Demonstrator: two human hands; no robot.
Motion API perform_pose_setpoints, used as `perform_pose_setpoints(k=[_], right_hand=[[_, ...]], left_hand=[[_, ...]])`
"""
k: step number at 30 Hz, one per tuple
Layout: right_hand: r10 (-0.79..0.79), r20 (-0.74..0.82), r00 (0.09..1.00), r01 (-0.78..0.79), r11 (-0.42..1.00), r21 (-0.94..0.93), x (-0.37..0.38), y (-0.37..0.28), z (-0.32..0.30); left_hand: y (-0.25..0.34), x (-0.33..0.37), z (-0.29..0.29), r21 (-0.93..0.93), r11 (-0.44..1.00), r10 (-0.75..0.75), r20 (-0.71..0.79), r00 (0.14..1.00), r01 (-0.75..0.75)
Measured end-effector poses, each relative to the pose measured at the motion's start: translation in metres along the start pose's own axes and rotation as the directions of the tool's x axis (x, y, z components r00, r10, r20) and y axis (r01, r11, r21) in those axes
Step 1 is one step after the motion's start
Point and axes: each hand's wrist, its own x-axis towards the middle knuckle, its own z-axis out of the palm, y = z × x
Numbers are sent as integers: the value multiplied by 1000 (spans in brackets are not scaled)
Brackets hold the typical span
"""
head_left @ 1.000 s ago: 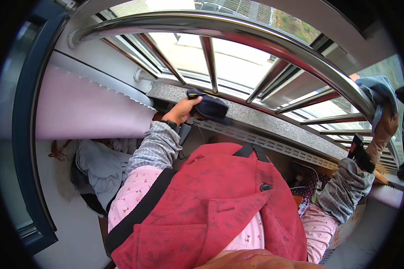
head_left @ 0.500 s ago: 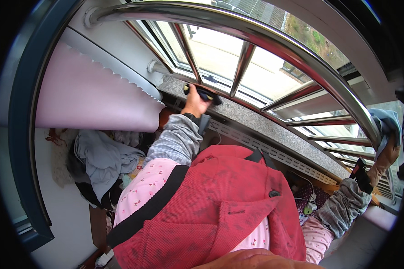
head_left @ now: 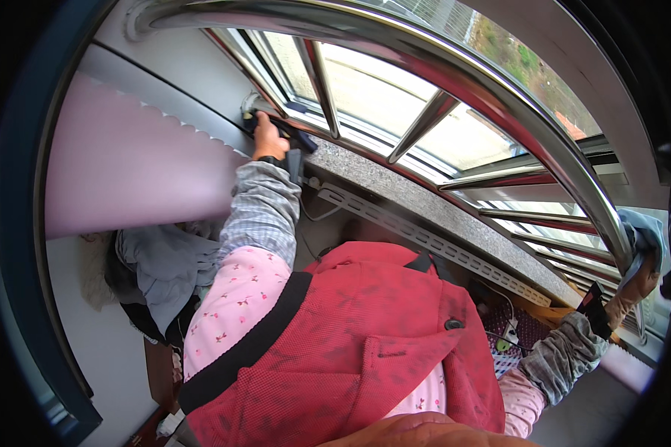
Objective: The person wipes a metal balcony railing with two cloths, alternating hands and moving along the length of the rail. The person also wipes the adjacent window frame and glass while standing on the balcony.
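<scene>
My left hand [head_left: 269,138] reaches to the far left end of the granite window sill [head_left: 384,173], fingers closed around a dark navy bundle [head_left: 298,137] that looks like cloth. The bundle lies along the sill, close to the foot of the metal window guard. At the far right, my right hand [head_left: 643,277] is wrapped around a light blue cloth [head_left: 640,227] at the curved steel rail [head_left: 455,54]. Part of its fingers is hidden by the cloth and the picture's dark rim.
Upright steel bars [head_left: 423,125] stand between me and the window. A pink scalloped cover [head_left: 145,164] juts in on the left, above grey clothes [head_left: 164,257]. Below the sill runs a white slotted radiator [head_left: 425,242]; a white cable [head_left: 508,305] hangs at the lower right.
My left hand has slid the dark bundle leftward along the sill to the guard's end post. My right hand stays at the blue cloth with little movement.
</scene>
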Motion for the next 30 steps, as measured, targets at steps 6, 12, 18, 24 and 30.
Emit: perform_pose_setpoints(k=[6,12,18,24,30], right_hand=[[16,-92,996,-21,999,-46,-7,-2,-5],[41,-143,989,-41,999,7,-14,-14,4],[61,-183,981,-51,997,58,-11,-23,19],[-115,-158,981,95,987,-126,1,-45,46],[-349,-214,912,248,887,-389,-13,-88,89]], left_hand=[[28,1,6,320,940,141,-44,989,-120],[16,-21,18,14,998,-55,69,996,54],[-20,-46,28,-252,951,-123,215,969,176],[-97,-113,65,-383,845,-265,308,914,374],[-172,-165,106,-309,790,-399,397,827,530]])
